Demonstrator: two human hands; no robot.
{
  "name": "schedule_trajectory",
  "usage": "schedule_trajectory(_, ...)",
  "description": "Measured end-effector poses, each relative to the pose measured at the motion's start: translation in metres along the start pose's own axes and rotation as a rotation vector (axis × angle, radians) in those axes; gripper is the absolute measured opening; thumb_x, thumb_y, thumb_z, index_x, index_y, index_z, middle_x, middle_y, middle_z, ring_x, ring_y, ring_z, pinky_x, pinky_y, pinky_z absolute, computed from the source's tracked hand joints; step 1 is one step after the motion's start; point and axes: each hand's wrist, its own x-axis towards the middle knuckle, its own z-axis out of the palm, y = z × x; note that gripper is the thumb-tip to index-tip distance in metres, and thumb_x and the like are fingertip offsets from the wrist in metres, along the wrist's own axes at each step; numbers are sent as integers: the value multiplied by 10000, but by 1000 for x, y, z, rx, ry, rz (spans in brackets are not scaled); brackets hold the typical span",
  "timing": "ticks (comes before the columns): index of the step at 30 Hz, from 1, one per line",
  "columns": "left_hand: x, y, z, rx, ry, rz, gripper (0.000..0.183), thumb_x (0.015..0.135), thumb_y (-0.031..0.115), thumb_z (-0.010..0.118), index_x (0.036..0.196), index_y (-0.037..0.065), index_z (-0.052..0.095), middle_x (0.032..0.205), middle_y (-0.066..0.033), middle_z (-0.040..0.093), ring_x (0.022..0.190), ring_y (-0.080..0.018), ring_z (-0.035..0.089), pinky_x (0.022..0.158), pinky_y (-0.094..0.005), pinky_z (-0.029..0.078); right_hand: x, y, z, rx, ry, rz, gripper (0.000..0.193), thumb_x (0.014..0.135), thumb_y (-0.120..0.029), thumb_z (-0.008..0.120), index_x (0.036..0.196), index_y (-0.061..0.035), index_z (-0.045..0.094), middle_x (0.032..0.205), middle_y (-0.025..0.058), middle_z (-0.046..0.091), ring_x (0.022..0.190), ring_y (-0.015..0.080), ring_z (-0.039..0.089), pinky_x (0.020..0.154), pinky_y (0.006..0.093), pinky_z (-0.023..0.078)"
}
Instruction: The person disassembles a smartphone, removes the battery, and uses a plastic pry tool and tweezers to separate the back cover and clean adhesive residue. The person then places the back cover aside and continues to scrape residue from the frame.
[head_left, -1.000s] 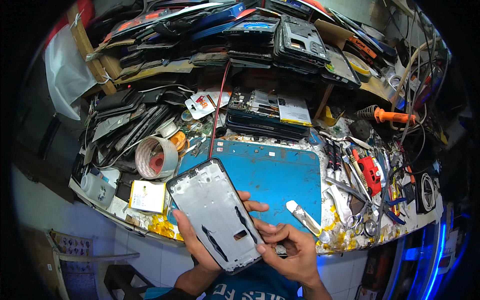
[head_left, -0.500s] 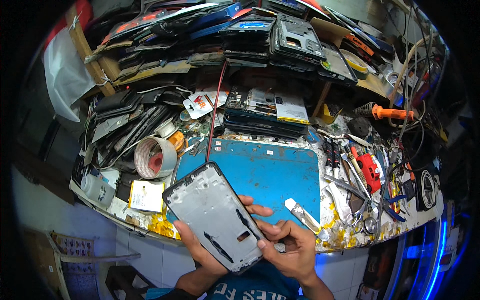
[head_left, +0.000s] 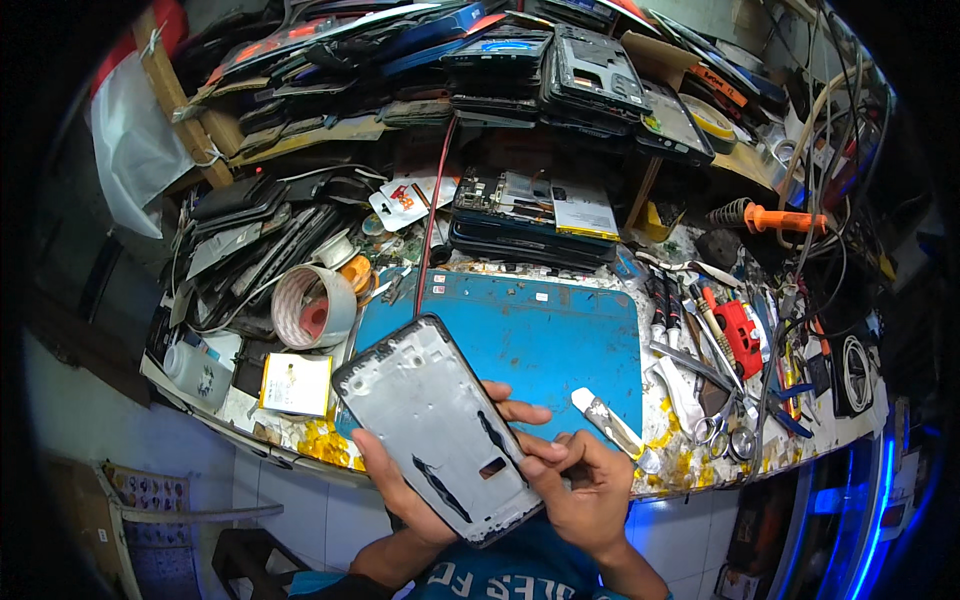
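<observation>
A grey phone mid-frame with a black rim is tilted above the table's front edge. Two black strips of residue or torn adhesive and a small rectangular cut-out mark its bare face. My left hand grips it from below, thumb along the left edge and fingertips coming out past the right edge. At that right edge, near the lower corner, is my right hand, its fingers curled and its thumb and forefinger close together. Whatever they may pinch is hidden. Behind the frame lies a blue work mat.
A white-handled tool lies on the mat's right corner. Pliers, scissors and a red tool crowd the right side. Tape rolls, a battery and phone parts fill the left. Stacked phone frames stand on the shelf.
The phone frame has shifted slightly up and to the right with my left hand. My right thumb has moved a little up along its right edge.
</observation>
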Motion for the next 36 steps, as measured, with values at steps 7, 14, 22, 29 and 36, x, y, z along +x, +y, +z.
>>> schedule_trajectory(7,1,8,5,24,87,117,1202,787,957,236,1416,-62,343,1248,-350,545,1038,-489,660,827,-581,586,2,-7,-6,-66,-132,-164,221,860,-10,721,1068,55,685,1042,179,725,915,224,727,796,305,565)
schedule_trajectory(14,-3,8,4,70,120,211,1182,792,951,239,1422,-42,351,1248,-342,550,996,-490,673,802,-577,592,-4,-11,-2,-203,-7,-239,340,834,-20,753,1157,34,662,1074,187,695,931,274,708,810,349,569)
schedule_trajectory(22,3,12,1,114,155,280,1181,789,951,256,1425,-38,353,1245,-321,563,968,-474,684,761,-567,605,-31,-3,4,-789,-161,-830,408,867,-583,681,1136,-291,778,1259,139,547,1168,309,466,932,416,454)
schedule_trajectory(29,3,7,-2,112,142,265,1197,786,954,257,1417,-59,343,1242,-319,558,968,-464,686,742,-565,611,-40,-7,-1,-897,-140,-684,460,847,-622,672,1195,-329,742,1373,40,546,1233,252,406,1040,370,373)
schedule_trajectory(36,3,6,-7,175,124,244,1164,807,933,276,1395,-66,380,1224,-325,570,950,-451,695,712,-497,613,-38,-11,-1,-670,-217,-810,388,801,-501,782,1058,-211,763,1247,65,653,1162,246,527,992,385,421)
